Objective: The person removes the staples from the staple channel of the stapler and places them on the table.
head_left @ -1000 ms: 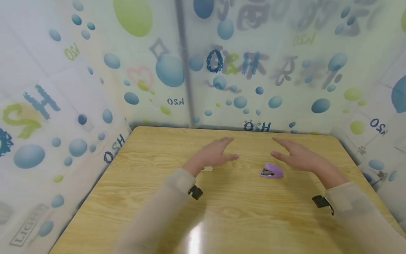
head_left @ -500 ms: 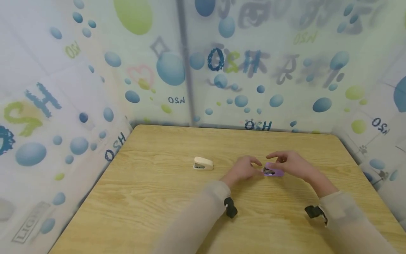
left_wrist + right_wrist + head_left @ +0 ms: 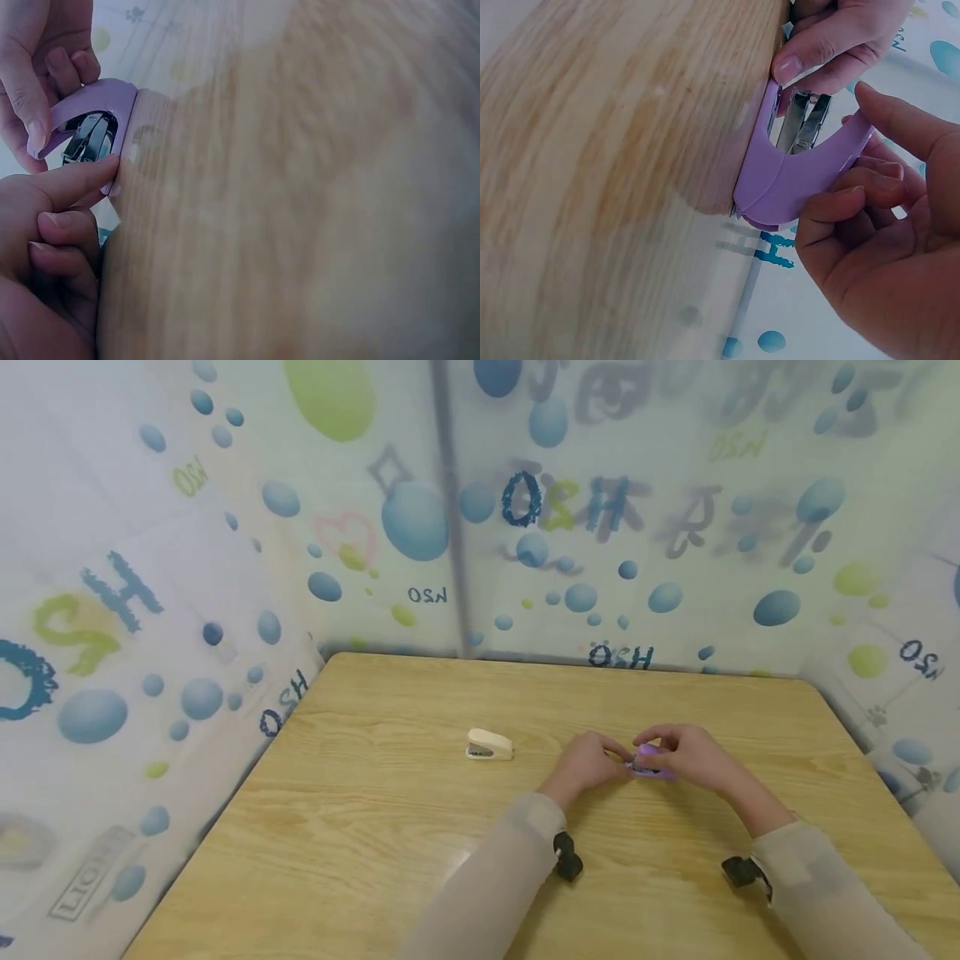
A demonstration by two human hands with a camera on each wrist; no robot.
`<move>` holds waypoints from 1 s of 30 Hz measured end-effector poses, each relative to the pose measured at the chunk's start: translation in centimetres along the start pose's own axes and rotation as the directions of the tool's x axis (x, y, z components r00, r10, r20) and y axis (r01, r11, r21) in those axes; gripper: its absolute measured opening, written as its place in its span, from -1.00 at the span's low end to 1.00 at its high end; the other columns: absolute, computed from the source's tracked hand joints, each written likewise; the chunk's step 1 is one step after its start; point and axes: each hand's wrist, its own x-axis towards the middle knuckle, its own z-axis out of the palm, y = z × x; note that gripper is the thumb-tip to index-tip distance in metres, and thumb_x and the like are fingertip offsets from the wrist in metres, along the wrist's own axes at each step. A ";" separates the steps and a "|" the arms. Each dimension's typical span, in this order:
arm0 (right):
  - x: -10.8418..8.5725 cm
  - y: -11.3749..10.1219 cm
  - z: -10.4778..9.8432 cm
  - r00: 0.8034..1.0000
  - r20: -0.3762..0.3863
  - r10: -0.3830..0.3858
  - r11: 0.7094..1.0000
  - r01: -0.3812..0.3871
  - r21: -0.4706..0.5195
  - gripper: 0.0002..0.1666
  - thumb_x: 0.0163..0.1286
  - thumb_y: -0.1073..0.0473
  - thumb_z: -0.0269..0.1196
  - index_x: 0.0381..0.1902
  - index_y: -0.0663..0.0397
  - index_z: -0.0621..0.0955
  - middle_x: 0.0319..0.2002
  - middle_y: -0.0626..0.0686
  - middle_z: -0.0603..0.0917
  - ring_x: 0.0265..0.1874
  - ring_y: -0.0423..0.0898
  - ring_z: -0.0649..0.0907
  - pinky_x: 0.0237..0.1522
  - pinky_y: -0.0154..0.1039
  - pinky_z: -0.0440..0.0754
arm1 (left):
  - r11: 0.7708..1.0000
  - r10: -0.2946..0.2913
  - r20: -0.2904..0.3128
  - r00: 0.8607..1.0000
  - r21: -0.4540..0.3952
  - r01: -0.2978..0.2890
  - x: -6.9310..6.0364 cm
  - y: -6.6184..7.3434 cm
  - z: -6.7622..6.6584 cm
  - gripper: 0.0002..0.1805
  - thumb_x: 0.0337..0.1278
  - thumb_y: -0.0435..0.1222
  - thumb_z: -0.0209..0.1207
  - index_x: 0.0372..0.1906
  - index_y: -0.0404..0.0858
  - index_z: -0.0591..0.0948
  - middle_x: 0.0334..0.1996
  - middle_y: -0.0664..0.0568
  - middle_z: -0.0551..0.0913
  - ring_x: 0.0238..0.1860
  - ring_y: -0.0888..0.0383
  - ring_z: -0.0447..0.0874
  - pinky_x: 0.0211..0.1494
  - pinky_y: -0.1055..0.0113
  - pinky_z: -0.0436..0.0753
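Note:
On the table, the purple stapler lies between both hands. Its top is raised from the base, and metal parts show in the gap in the right wrist view. The left hand pinches the front end of the base between thumb and finger. From the other side the right hand grips the raised purple top, its thumb and a finger at the tip and other fingers curled against it. A cream stapler rests to the left of the left hand, untouched.
The wooden table reaches back to a patterned curtain with blue and green spots. More of this covering stands along the left and right sides. Dark devices are strapped to both wrists.
The left hand came rightward from over the cream stapler to the purple stapler's front end, uncovering the cream one. The right hand lowered onto the purple stapler, and both now hold it.

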 end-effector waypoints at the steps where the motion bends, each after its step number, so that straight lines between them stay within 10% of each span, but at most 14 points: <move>1: 0.0 0.1 0.0 1.000 0.000 -0.005 1.000 0.005 -0.013 -0.50 0.18 -0.17 0.24 0.00 -0.06 0.58 -0.55 0.02 0.44 -0.56 -0.11 0.40 -0.57 -0.29 0.35 | 1.000 -0.002 0.000 1.000 0.000 0.002 0.0 0.0 0.1 -0.82 -0.30 -0.02 0.41 -0.43 0.22 0.70 -0.27 0.39 0.67 -0.07 0.33 0.57 -0.03 0.42 0.51; 9: -0.2 0.0 0.2 1.000 -0.004 0.027 0.999 -0.027 -0.019 -0.51 0.17 -0.16 0.25 -0.03 -0.02 0.59 -0.58 0.01 0.40 -0.58 -0.10 0.38 -0.59 -0.29 0.31 | 1.000 -0.015 -0.006 1.000 0.002 0.015 0.0 0.1 0.4 -0.83 -0.34 0.00 0.42 -0.47 0.22 0.70 -0.33 0.41 0.67 -0.12 0.35 0.57 -0.07 0.45 0.50; 16: 0.2 -0.3 0.2 0.999 -0.010 0.045 0.999 -0.045 -0.026 -0.54 0.16 -0.17 0.25 -0.06 -0.06 0.60 -0.58 0.00 0.40 -0.59 -0.10 0.38 -0.60 -0.30 0.31 | 0.998 -0.037 -0.015 0.999 -0.047 0.036 0.0 -0.2 0.3 -0.85 -0.32 -0.02 0.42 -0.48 0.20 0.70 -0.53 0.36 0.63 -0.58 0.26 0.52 -0.51 0.38 0.49; 23: 0.2 0.0 0.0 0.999 0.000 0.050 0.999 -0.050 -0.018 -0.50 0.16 -0.18 0.24 -0.03 -0.05 0.58 -0.53 0.03 0.43 -0.53 -0.08 0.40 -0.58 -0.29 0.32 | 0.999 -0.050 -0.044 0.998 0.019 0.051 -0.1 0.1 0.4 -0.86 -0.35 0.04 0.42 -0.54 0.25 0.68 -0.35 0.43 0.65 -0.16 0.35 0.56 -0.13 0.43 0.51; 30: 0.0 0.0 0.0 0.999 0.003 0.043 0.999 -0.043 0.001 -0.48 0.17 -0.21 0.22 -0.01 -0.04 0.58 -0.50 0.04 0.42 -0.50 -0.07 0.38 -0.57 -0.29 0.30 | 0.996 -0.084 -0.050 0.995 0.034 0.086 0.0 0.3 0.4 -0.85 -0.37 0.05 0.42 -0.55 0.26 0.68 -0.35 0.43 0.65 -0.15 0.34 0.57 -0.11 0.42 0.51</move>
